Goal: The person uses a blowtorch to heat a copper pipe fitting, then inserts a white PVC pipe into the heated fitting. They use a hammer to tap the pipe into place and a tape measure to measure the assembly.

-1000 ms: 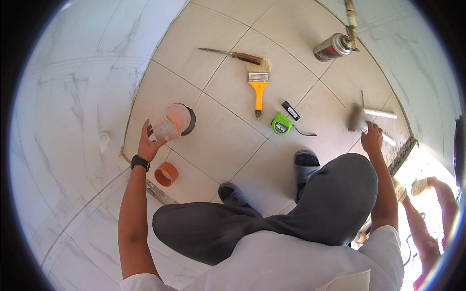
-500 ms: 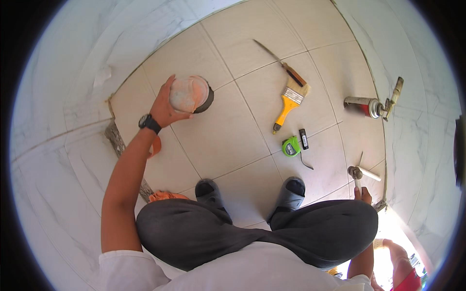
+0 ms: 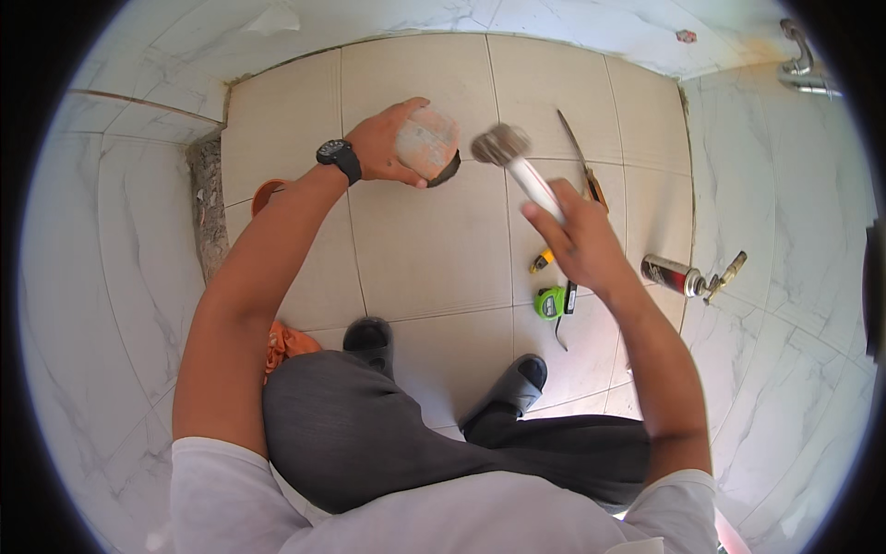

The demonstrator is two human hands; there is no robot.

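The left hand had thumb and fingers clasped round a mottled orange-and-grey rounded piece, which partly covered a dark round hole in the cream tiled floor; seating could not be determined. The right hand was closed on the white handle of a blunt grey-headed hammer, apart from the piece. A misdirected blow could have injured the nearby left fingers; excessive force could have cracked piece or tile. The lime-green tape measure and red-and-dark metal canister bore print too small to read.
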